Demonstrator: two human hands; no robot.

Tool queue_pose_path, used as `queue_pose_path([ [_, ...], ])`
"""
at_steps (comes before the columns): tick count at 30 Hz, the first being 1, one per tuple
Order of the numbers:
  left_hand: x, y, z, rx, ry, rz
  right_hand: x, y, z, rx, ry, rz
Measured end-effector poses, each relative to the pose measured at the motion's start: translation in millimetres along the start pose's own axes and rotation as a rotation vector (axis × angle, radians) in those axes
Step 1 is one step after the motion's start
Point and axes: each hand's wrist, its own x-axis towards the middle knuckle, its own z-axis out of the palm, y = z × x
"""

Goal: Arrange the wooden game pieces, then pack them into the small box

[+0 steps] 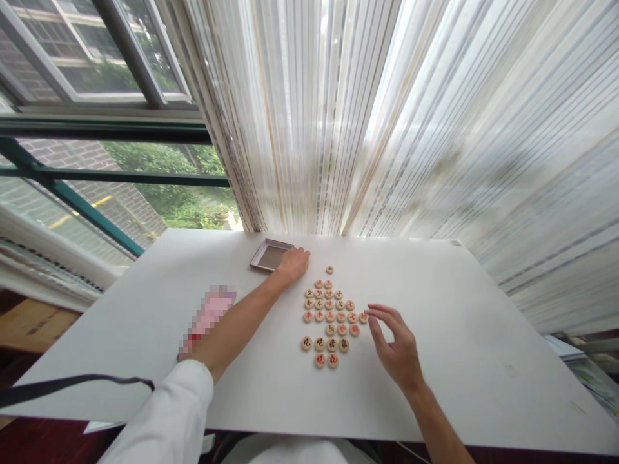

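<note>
Round wooden xiangqi pieces (330, 316) with red or black characters lie in rows on the white table, face up. My left hand (294, 262) covers the right edge of a shallow open box (258, 258), fingers curled inward. Whatever it may hold is hidden. At the right end of the longest row, the fingertips of my right hand (399, 348) are right beside a red-marked piece (363, 317); whether they touch it I cannot tell. Its thumb and fingers are apart. A lone piece (329, 270) sits above the rows.
A pink, pixelated item (215, 312) lies on the left of the table (459, 335), partly behind my left forearm. A dark strap (77, 383) crosses the left front edge. Striped curtains (314, 129) and an open window (97, 116) stand behind.
</note>
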Motion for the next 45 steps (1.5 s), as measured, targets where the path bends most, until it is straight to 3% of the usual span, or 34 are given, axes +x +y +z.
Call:
queue_pose_path([
  [5,-2,0,-0.1,-0.042,0.012,0.053,62,1,7,0.054,-0.048,0.025],
  [10,-8,3,-4.6,-0.097,0.089,0.11,85,6,34,0.089,-0.062,0.057],
  [15,-10,3,-4.2,-0.132,0.128,0.16,85,18,48,0.096,-0.046,0.076],
  [24,-1,1,0.7,-0.154,0.109,0.19,84,50,36,0.068,0.067,0.166],
  [36,7,2,-1.9,-0.28,0.093,0.224,82,73,41,0.059,0.117,0.222],
  [41,-7,5,-9.8,-0.511,0.181,0.268,82,70,42,0.069,0.126,0.208],
  [45,-36,14,-10.5,-0.727,0.207,0.333,78,52,43,0.092,0.085,0.138],
])
